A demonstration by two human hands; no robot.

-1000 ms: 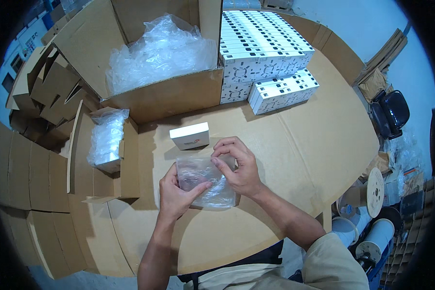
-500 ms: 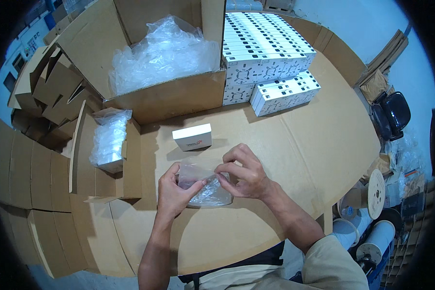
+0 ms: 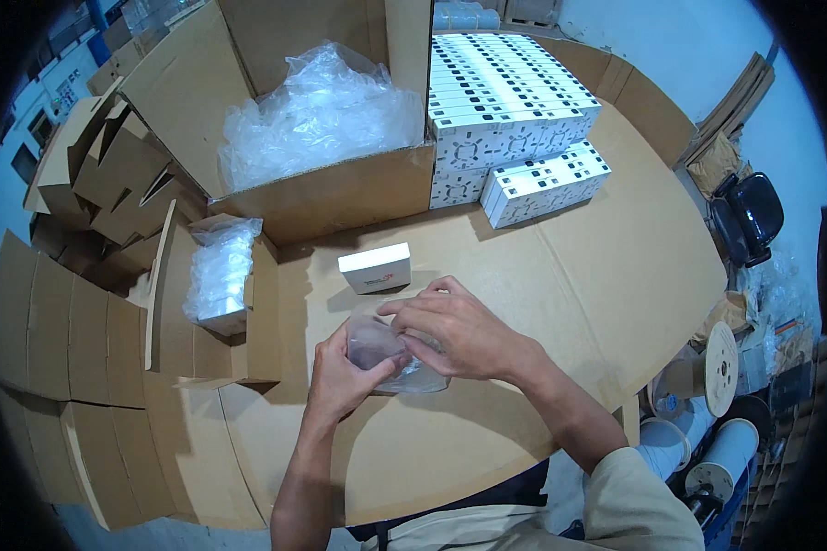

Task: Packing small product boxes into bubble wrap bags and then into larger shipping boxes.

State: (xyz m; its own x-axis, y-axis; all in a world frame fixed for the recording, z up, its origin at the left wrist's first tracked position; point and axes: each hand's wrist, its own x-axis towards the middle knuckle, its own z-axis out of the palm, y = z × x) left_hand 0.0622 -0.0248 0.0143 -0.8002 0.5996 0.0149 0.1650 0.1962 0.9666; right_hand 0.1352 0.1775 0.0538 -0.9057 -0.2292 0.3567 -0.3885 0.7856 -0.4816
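A clear plastic bag (image 3: 369, 338) is held low over the cardboard-topped table, its upper part bulging into a rounded shape. My left hand (image 3: 342, 375) grips its left side between thumb and fingers. Bent over the bag's right side, my right hand (image 3: 459, 332) has its fingers curled onto the film; the fingertips are partly hidden. Just beyond the hands a small white box (image 3: 375, 268) stands alone on the table, with small print on its near side.
A large open carton (image 3: 326, 188) full of clear plastic bags (image 3: 317, 119) stands behind. Stacked patterned white boxes (image 3: 515, 101) are at the back right. To the left, a smaller carton (image 3: 265, 321) holds plastic-wrapped boxes (image 3: 220, 275). Cable spools (image 3: 721, 367) stand beyond the table's right side.
The bag's top has rounded out from a flatter sheet. My right hand has shifted slightly left, its fingers now lower over the bag. The whole view has shifted a little.
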